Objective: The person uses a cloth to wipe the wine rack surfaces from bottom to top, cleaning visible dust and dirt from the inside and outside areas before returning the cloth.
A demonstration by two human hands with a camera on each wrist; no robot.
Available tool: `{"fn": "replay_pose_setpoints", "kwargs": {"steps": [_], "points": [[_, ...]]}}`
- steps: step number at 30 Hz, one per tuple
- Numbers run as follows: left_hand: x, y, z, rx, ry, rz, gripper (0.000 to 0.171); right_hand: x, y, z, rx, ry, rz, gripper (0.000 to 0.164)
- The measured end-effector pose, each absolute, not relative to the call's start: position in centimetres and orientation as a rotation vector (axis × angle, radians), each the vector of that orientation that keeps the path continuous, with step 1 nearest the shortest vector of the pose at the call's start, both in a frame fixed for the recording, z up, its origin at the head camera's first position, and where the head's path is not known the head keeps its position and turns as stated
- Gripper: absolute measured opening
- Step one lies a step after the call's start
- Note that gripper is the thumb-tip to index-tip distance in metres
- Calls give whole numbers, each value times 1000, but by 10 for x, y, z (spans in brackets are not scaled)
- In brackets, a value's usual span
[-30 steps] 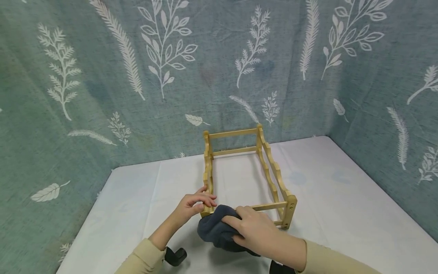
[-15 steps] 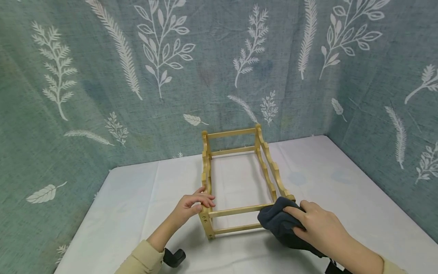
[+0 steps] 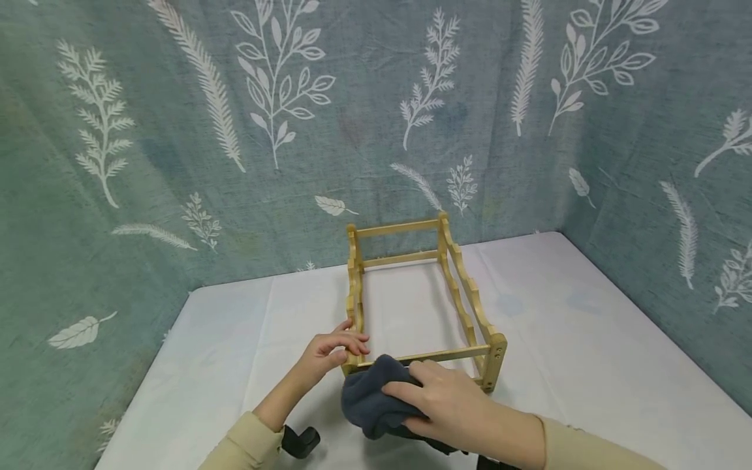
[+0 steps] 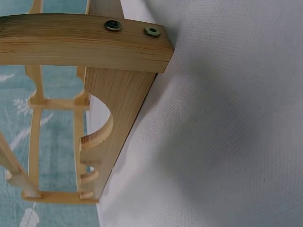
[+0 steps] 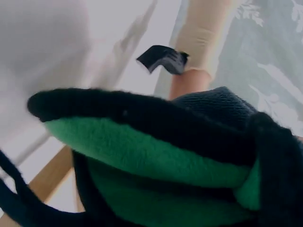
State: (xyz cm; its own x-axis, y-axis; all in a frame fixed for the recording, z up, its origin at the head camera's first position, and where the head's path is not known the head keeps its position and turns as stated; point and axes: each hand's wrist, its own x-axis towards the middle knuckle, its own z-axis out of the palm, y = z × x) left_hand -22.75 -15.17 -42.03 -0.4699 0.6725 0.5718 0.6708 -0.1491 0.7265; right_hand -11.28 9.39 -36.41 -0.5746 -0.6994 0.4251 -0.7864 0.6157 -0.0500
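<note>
My right hand [image 3: 449, 398] grips a bunched dark blue cloth [image 3: 378, 397] against the near crossbar of a light wooden rack [image 3: 452, 354]. Several of its fingers are hidden behind or inside the folds. Green plush [image 5: 142, 153] with dark edges shows on the cloth in the right wrist view. Over the rack's near left corner, my left hand [image 3: 335, 346] holds the side rail, its fingers across the top and its thumb on the near side. The left wrist view shows the rack's end piece [image 4: 85, 45] with two metal bolt heads and the scalloped side panel, but no hand.
The rack lies lengthwise on a white-covered table [image 3: 235, 339], its far end close to the leaf-patterned curtain [image 3: 352, 130]. Curtain also borders the left and right sides. A black wrist device [image 3: 301, 442] sits by the left cuff.
My right hand wiped the cloth rightward along the near crossbar to the right corner, then came back to the left. My left hand has stayed at the rack's corner.
</note>
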Motion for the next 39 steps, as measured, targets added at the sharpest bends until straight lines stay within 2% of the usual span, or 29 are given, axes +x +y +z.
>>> {"fn": "replay_pose_setpoints", "kwargs": {"steps": [7,20,24,28,31,34,39], "points": [[-226,-151,-418,1599,2049,1741,17,-126,83,-373,1100,-2482,317,42],[-225,-153,-421,1643,2048,1760,26,-108,170,-358,601,-2749,145,45],[-225,-154,-421,1644,2049,1776,26,-107,179,-349,671,-2772,141,42],[-225,-154,-421,1655,2043,1787,27,-114,173,-313,855,-2797,230,39],[-225,-153,-422,1664,2043,1791,28,-129,165,-276,888,-2748,244,37],[-226,-152,-423,1659,2040,1795,29,-159,154,-250,850,-2666,203,36],[-227,-149,-423,1634,2028,1800,30,-234,124,-245,725,-2824,93,39]]}}
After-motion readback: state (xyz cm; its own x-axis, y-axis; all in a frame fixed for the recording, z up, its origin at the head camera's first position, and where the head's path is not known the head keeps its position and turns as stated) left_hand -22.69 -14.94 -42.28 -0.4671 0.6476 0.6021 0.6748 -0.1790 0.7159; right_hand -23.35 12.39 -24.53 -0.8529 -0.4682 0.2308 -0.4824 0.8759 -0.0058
